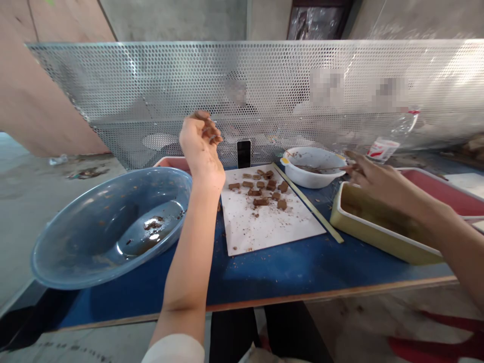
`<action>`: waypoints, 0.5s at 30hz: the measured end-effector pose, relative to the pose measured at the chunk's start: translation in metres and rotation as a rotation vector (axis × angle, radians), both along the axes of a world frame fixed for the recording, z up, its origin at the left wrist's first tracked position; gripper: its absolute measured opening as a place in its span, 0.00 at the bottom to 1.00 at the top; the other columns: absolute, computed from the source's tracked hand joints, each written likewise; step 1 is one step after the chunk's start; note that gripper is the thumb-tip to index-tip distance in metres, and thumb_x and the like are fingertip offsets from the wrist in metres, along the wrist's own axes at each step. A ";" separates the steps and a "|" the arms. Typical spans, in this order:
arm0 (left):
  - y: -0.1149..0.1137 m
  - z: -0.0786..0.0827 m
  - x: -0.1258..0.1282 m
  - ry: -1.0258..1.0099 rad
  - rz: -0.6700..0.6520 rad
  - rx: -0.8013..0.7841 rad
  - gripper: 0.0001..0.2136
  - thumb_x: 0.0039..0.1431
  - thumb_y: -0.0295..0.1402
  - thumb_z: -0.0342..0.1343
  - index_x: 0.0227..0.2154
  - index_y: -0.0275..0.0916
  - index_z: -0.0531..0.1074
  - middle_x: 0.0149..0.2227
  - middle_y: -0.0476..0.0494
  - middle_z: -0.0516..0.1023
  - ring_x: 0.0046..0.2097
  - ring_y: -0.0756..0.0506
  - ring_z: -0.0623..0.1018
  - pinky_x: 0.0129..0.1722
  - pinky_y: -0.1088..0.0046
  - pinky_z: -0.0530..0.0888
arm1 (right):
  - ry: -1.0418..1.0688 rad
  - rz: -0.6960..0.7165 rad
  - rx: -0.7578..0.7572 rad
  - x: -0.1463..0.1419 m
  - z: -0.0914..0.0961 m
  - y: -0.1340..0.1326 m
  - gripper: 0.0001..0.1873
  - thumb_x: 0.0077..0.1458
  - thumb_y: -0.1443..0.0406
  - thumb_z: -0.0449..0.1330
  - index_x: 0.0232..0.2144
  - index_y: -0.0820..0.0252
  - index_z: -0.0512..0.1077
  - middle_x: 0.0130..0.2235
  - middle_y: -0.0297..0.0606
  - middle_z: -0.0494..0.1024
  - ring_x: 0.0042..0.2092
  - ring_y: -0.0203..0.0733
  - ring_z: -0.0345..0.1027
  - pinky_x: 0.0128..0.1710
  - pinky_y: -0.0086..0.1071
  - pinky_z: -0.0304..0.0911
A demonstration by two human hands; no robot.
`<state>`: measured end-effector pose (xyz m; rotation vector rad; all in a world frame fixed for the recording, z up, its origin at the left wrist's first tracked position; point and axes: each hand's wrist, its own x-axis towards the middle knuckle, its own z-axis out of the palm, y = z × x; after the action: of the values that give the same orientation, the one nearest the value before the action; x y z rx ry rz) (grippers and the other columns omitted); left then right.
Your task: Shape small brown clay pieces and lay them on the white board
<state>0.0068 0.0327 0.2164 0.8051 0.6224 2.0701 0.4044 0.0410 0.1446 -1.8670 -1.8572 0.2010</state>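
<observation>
My left hand is raised between the blue basin and the white board, its soiled fingers loosely bent and apart, with nothing visible in them. Over on the right, my right hand closes on the near end of a thin brown stick. The stick reaches into a white bowl with yellow handles; its far tip is hard to make out. Several brown clay-like blocks and crumbs lie on the board. Beneath my right forearm stands a yellow-green rectangular tub.
A large blue basin with a little dark water stands at left. A flat strip lies along the board's right edge. Behind are a phone, a plastic bottle and a perforated metal screen. A red tub sits right.
</observation>
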 end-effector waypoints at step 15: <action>0.007 -0.021 0.043 0.195 -0.264 -0.187 0.25 0.81 0.50 0.35 0.59 0.51 0.77 0.58 0.42 0.84 0.68 0.35 0.79 0.62 0.53 0.80 | 0.747 0.964 0.376 -0.283 0.009 0.017 0.45 0.71 0.32 0.34 0.82 0.36 0.39 0.83 0.24 0.48 0.85 0.52 0.33 0.84 0.56 0.38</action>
<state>0.0498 0.0395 0.1951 0.9327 0.7606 1.6814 0.1216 0.0578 0.1537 -0.4173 -1.8717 0.6939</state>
